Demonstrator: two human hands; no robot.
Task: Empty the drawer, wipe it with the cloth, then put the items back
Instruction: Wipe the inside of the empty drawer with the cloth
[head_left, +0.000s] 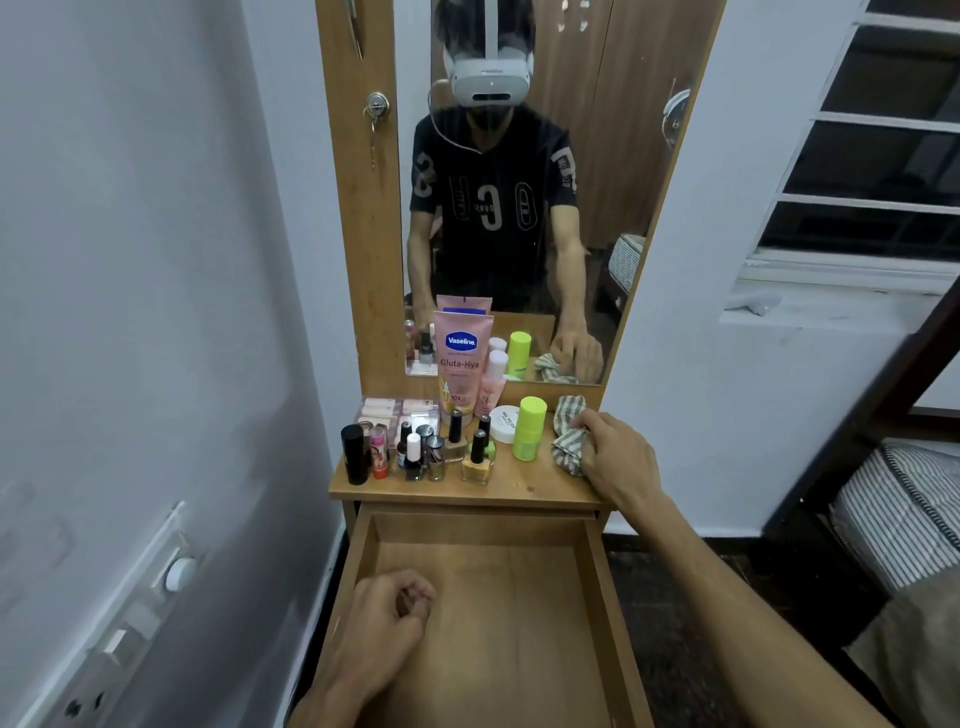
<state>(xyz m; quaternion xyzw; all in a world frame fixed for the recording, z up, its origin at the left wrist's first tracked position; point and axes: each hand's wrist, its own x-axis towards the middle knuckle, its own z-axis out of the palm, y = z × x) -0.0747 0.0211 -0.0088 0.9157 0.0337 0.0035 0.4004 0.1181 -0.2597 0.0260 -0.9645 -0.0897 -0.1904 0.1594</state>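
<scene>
The wooden drawer (602, 582) stands pulled out below the dresser top, with nothing inside it. A striped grey-green cloth (567, 421) lies crumpled at the right end of the dresser top (524, 480), and my right hand (615, 457) grips it. My left hand (387, 618) hovers over the drawer's left side, fingers curled, holding nothing. On the top stand a pink Vaseline tube (460, 364), a lime-green bottle (529, 428), a white jar (505, 423), a black tube (354, 453) and several nail polish bottles (477, 460).
A mirror (519, 182) rises behind the dresser top and reflects me. A white wall with switch plates (156, 587) runs close on the left. A bed with a striped mattress (904, 519) stands to the right, below a window (872, 145).
</scene>
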